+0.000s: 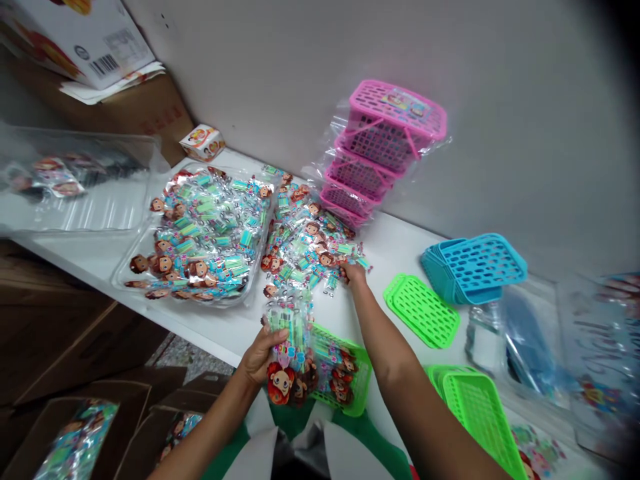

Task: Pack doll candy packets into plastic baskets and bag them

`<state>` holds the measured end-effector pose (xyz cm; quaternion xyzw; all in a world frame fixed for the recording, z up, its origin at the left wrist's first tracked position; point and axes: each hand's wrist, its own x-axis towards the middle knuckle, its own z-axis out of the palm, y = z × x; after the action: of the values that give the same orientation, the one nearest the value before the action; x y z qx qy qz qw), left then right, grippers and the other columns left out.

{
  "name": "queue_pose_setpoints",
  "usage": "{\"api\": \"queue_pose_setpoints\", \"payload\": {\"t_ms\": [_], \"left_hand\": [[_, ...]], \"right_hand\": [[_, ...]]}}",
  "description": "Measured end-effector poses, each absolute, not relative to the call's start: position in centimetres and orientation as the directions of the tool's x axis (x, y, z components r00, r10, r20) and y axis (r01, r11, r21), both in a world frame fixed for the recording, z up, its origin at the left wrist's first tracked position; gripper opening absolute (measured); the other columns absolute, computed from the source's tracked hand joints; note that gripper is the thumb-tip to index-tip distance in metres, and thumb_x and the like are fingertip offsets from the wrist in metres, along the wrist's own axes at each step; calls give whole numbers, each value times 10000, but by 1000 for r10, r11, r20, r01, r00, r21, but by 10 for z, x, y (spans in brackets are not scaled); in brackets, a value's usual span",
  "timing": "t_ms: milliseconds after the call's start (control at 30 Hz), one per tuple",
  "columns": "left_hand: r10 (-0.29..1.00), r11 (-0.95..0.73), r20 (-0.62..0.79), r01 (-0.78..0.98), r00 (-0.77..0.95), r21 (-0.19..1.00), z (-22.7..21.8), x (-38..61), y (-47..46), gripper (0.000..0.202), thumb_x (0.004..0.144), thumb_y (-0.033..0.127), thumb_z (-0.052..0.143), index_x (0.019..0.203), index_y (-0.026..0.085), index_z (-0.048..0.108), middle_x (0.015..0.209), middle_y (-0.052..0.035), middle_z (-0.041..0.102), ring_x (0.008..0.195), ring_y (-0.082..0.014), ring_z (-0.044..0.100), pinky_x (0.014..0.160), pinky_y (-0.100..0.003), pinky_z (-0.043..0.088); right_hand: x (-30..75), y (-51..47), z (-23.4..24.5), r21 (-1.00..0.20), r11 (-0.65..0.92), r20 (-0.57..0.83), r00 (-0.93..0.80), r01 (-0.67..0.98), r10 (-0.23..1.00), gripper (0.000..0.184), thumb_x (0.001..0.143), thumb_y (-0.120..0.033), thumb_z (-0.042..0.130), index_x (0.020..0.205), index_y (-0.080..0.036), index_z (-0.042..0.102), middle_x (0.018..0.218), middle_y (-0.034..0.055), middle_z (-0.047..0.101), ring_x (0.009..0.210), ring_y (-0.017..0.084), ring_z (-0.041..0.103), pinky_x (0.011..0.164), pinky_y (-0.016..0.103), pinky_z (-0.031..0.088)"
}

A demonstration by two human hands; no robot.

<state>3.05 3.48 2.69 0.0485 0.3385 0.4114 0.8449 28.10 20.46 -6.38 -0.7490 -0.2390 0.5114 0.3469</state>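
My left hand (261, 355) is closed around a bunch of clear packets (289, 353) with cartoon heads and green striped middles. The bunch hangs over the left side of a green plastic basket (361, 380), which lies close to my body with similar packets inside. At the right edge of a loose packet pile (305, 243), my right hand (353, 273) has its fingers pinched on a packet; the fingertips are partly hidden. Left of the pile, a clear plastic tray (245, 298) is heaped with more of these packets.
Pink baskets (385, 140) in clear wrap are stacked against the wall. On the right are blue baskets (475, 267), green lids (423, 310) and stacked green baskets (475, 407). A clear bin (100, 213), a small box (203, 142) and cardboard boxes (65, 333) occupy the left.
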Motion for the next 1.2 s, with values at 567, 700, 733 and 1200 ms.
{"api": "queue_pose_setpoints", "payload": {"t_ms": [567, 700, 733, 1200], "left_hand": [[692, 666, -590, -685, 417, 297, 36, 58, 29, 493, 715, 105, 674, 1194, 115, 558, 983, -104, 721, 934, -270, 680, 894, -410, 518], [704, 671, -551, -675, 448, 309, 41, 61, 27, 484, 724, 125, 665, 1197, 107, 563, 1009, -107, 716, 972, -276, 668, 926, -407, 501], [709, 670, -534, -674, 460, 310, 41, 61, 26, 487, 725, 136, 664, 1201, 104, 562, 1021, -111, 712, 983, -279, 664, 932, -407, 497], [722, 654, -522, -694, 454, 301, 29, 34, 29, 475, 754, 184, 647, 1215, 113, 557, 991, -123, 718, 860, -265, 698, 825, -397, 553]], "right_hand": [[253, 27, 7, -743, -390, -495, 53, -544, 868, 546, 569, -198, 789, 1087, -220, 618, 914, -8, 691, 805, 152, 641, 780, 293, 518], [234, 0, 21, -717, -425, -441, -113, -553, 890, 434, 645, -180, 742, 1062, -252, 648, 830, -33, 679, 722, 106, 612, 751, 247, 488], [233, -3, 20, -721, -435, -430, -144, -539, 891, 390, 648, -165, 725, 1024, -248, 662, 784, -40, 669, 688, 99, 601, 726, 237, 483], [259, 122, -21, -799, -598, -601, 135, -67, 788, 334, 684, -311, 717, 935, -173, 547, 756, 14, 653, 545, 121, 620, 445, 203, 467]]}}
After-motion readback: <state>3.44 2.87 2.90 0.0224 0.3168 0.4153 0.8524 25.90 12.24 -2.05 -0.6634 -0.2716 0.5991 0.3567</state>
